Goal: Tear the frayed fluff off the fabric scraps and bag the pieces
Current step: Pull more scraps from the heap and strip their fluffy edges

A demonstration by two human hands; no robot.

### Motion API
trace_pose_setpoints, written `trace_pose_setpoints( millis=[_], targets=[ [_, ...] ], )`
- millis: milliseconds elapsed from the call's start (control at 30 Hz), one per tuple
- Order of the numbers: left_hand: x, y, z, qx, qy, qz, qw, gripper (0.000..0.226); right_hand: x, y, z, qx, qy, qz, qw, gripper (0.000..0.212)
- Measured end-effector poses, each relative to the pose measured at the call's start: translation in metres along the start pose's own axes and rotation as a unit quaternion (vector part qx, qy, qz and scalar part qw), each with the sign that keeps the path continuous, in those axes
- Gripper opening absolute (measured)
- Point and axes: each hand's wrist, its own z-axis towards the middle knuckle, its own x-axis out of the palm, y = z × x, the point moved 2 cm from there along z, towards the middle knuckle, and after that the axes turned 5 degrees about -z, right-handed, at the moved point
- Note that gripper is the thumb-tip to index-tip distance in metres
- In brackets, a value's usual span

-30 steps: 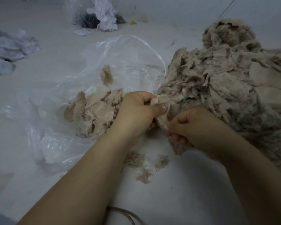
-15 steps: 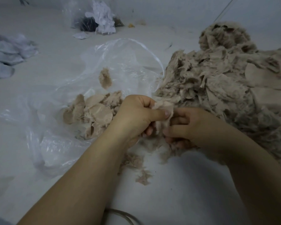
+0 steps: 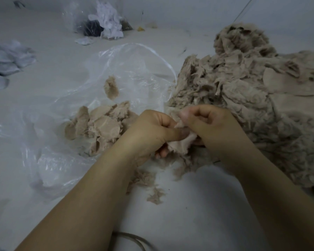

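Note:
A small beige fabric scrap with a frayed edge is held between both hands at the centre. My left hand pinches its left side with the thumb on top. My right hand grips its upper right edge with curled fingers. A clear plastic bag lies open to the left, and several trimmed beige pieces lie inside it. A big heap of frayed beige scraps fills the right side, just behind my right hand. Torn fluff bits lie on the surface below my hands.
The work surface is white. Grey-white cloth pieces lie at the far left. Another clear bag with white and dark scraps stands at the back. A dark cord curves at the bottom edge.
My right hand has risen from below the scrap to its upper edge, and the scrap has turned between the hands. My left hand keeps its pinch in nearly the same place.

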Motion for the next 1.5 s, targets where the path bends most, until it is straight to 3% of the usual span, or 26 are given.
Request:
trace_pose_setpoints(
  millis=[133,333,433,533,700,800,900,967,1000,1067,1233,1367,1433,1500],
  targets=[
    [0.001,0.001,-0.001,-0.012,0.01,0.015,1.0,0.019,-0.001,-0.001,0.0,-0.045,-0.028,-0.057,0.997,0.006],
    [-0.003,0.0,-0.001,-0.019,0.013,-0.017,1.0,0.034,-0.004,-0.007,0.004,-0.037,-0.086,-0.103,0.99,0.038],
    [-0.003,-0.001,-0.003,-0.014,0.014,0.007,1.0,0.024,0.003,-0.002,0.001,-0.059,0.004,-0.046,0.997,0.013],
    [-0.002,-0.001,-0.004,-0.021,0.043,0.007,0.999,0.015,0.001,-0.004,0.003,-0.083,-0.019,-0.08,0.993,0.001],
    [-0.003,-0.002,-0.005,-0.04,0.07,0.008,0.997,0.026,-0.005,-0.01,0.006,-0.052,-0.092,-0.121,0.987,0.013],
    [-0.007,-0.002,-0.003,-0.026,0.02,-0.025,0.999,0.022,-0.005,-0.009,0.007,-0.027,-0.123,-0.129,0.984,0.026],
    [-0.008,0.0,0.0,0.004,-0.026,-0.079,0.997,0.038,0.001,-0.004,0.002,0.056,0.005,0.025,0.998,0.042],
    [-0.005,-0.001,0.0,0.022,-0.047,-0.071,0.996,0.039,0.008,-0.002,-0.004,0.06,0.112,0.057,0.99,0.026],
    [-0.004,-0.001,0.0,0.03,-0.056,-0.066,0.996,0.036,0.009,-0.003,-0.004,0.053,0.128,0.065,0.988,0.014],
    [-0.003,-0.001,-0.001,0.039,-0.074,-0.076,0.994,0.03,0.007,-0.005,-0.003,0.067,0.113,0.077,0.988,0.004],
    [-0.01,-0.002,0.002,0.062,-0.127,-0.113,0.984,0.026,0.005,-0.008,-0.001,0.115,0.093,0.076,0.986,0.003],
    [-0.011,-0.002,0.001,0.031,-0.084,-0.058,0.994,0.021,0.01,-0.005,0.001,0.11,0.095,0.157,0.977,0.01],
    [-0.009,0.0,0.001,0.018,-0.082,-0.053,0.995,0.022,0.011,-0.006,0.001,0.098,0.089,0.121,0.984,0.009],
    [-0.011,-0.002,0.003,0.032,-0.15,-0.122,0.981,0.015,0.011,-0.011,0.002,0.094,0.066,0.046,0.992,0.008]
  ],
)
